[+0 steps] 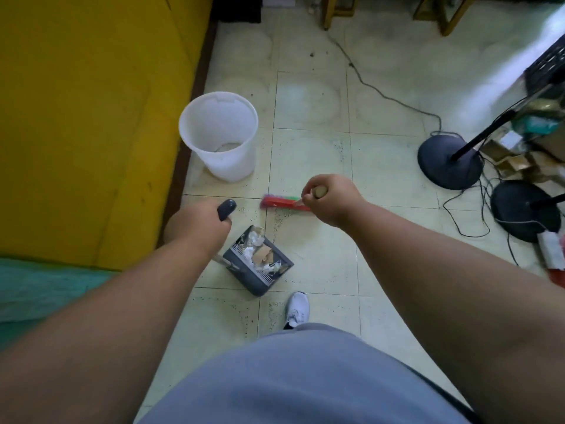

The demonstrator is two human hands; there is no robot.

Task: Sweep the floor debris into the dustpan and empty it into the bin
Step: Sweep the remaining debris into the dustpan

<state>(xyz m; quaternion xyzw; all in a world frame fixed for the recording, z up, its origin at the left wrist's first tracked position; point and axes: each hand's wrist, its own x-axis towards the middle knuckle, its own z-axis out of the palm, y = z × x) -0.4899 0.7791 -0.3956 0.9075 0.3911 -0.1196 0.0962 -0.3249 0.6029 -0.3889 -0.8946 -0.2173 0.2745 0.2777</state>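
Your left hand (195, 223) fists around the dustpan handle (227, 209); your forearm hides most of the shaft. The dustpan (260, 264) sits on the floor (321, 264) by your shoe (298, 307), full of paper scraps, mouth toward the broom head (282, 202). Your right hand (331, 198) clenches the broomstick, seen end-on. Beyond stands the white bin (218, 134), upright.

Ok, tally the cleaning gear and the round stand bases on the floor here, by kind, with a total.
Bin: 1
Dustpan, holding debris: 1
Broom: 1
Stand bases: 2
Total: 5
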